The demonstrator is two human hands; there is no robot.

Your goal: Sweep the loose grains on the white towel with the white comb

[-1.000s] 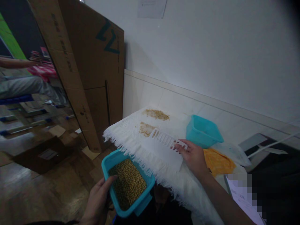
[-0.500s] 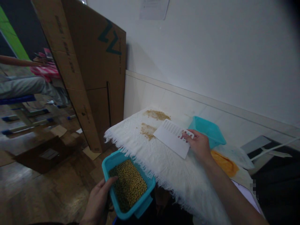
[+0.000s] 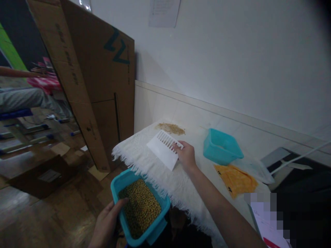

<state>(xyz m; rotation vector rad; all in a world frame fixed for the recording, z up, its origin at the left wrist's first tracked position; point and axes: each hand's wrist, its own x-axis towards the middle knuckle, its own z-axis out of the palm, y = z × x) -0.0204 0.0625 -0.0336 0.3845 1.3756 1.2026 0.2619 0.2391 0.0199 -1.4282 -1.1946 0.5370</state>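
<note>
My left hand (image 3: 110, 218) grips the near left rim of a teal plastic box (image 3: 165, 206), thumb inside, at the front edge of the table. Soybeans (image 3: 143, 206) cover the bottom of that box. In my right hand (image 3: 186, 155) is a flat white slotted scraper (image 3: 161, 151), its slots toward the wall. The scraper lies low over the white fringed cloth (image 3: 134, 146), and whatever is beneath it is hidden. Beyond it, a patch of loose soybeans (image 3: 172, 128) is spread on the cloth.
A second teal box (image 3: 222, 148) stands by the wall, with an orange cloth (image 3: 238, 181) before it. A tall cardboard carton (image 3: 103, 75) borders the table's left side. Papers (image 3: 270, 220) lie at the right. Another person's leg (image 3: 28, 100) shows at far left.
My right hand has moved left with the scraper, which now covers the spot where the nearer bean patch lay. My left hand still holds the box in about the same place.
</note>
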